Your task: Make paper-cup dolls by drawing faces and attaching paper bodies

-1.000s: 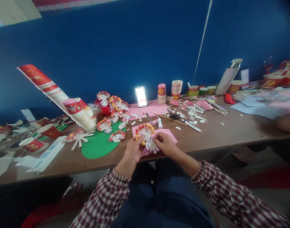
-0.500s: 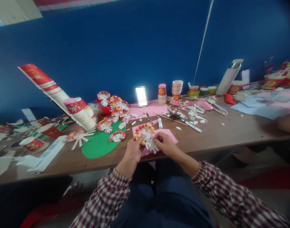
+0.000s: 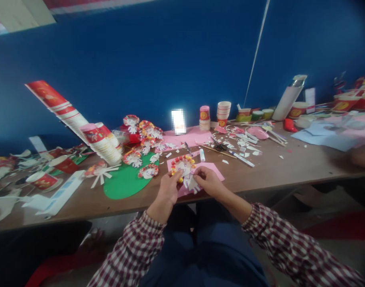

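Note:
Near the table's front edge, my left hand [image 3: 168,189] pinches the lower left rim of a paper figure [image 3: 187,167] with a red and yellow ruffled ring and a drawn face. The fingers of my right hand [image 3: 208,180] are closed on the figure's white cut-out body, at its right side. Pink paper [image 3: 214,169] lies beneath the figure. To the left, similar ruffled figures [image 3: 148,171] rest on and beside a green sheet [image 3: 119,186]. A glue stick [image 3: 202,155] stands just behind the pink paper.
Stacked paper cups [image 3: 95,137] lean at the left, beside a white power strip [image 3: 58,195]. White scraps, sticks and a utility knife [image 3: 242,158] lie behind my right hand. A bottle [image 3: 290,97] and blue paper [image 3: 322,135] are at the right.

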Demonstrator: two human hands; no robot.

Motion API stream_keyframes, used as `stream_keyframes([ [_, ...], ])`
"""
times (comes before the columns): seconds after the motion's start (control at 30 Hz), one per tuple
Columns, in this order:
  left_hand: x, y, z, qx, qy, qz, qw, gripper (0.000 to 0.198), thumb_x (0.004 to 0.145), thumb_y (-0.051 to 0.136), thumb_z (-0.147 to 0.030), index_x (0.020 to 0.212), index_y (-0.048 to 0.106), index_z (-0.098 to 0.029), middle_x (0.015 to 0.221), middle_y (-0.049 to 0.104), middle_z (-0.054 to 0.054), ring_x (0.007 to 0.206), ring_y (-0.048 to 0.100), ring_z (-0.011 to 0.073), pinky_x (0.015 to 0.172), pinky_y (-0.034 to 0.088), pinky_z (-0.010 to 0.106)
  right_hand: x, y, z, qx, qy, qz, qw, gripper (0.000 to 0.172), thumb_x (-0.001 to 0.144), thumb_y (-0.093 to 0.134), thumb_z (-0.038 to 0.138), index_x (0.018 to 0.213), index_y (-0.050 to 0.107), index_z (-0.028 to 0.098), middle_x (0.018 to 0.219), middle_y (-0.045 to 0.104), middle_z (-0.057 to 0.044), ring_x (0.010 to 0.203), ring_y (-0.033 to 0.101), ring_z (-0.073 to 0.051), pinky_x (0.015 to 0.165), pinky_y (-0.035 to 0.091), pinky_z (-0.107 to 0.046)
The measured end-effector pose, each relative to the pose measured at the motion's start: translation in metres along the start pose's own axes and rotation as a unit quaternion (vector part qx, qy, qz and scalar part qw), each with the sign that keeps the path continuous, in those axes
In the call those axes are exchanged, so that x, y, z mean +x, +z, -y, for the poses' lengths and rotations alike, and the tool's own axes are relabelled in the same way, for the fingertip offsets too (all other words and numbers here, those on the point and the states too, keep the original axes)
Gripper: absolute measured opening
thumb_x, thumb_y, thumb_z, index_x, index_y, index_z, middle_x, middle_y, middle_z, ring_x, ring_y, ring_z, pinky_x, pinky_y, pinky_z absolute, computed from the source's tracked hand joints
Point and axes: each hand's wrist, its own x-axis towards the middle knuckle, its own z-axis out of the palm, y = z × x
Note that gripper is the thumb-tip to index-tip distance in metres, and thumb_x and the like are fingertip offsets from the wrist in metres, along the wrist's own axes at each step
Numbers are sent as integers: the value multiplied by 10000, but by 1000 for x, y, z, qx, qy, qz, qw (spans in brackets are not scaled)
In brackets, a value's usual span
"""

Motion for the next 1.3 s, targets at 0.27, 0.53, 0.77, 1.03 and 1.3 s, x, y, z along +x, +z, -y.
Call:
stream_keyframes([
  [0.27,-1,1,-1,-2,1,1,1000,276,570,805,-184,747,603,-120,579,599,-20,517,557,90,532,475,212,1,-1,-1,-3,0,4,1000,117,695,566,288,730,523,184,637,525,24,569,485,-115,523,387,-239],
  [0.53,-1,-1,-1,2,5,8,1000,312,536,824,-212,735,603,-119,575,601,-21,508,546,82,529,466,206,1,-1,0,-5,0,1,1000,123,693,566,297,720,526,184,632,525,27,567,489,-112,530,393,-240],
  [0.77,-3,0,-4,5,5,13,1000,324,515,818,-209,738,603,-114,573,610,-12,514,553,97,531,474,224,1,1,-1,1,6,-9,1000,122,683,579,291,719,530,186,626,530,30,565,494,-112,524,386,-234],
  [1.03,3,-4,-1,9,14,29,999,314,523,825,-230,693,581,-128,548,575,-34,504,528,83,547,464,224,0,2,2,10,10,-9,1000,132,681,585,305,713,521,194,606,519,37,533,470,-107,513,370,-239],
  [1.3,11,-7,-5,26,15,73,997,318,499,841,-238,702,636,-105,561,599,-7,510,527,90,526,446,220,-3,3,11,78,71,35,994,258,671,680,380,761,542,182,636,545,35,561,501,-101,504,387,-217],
])
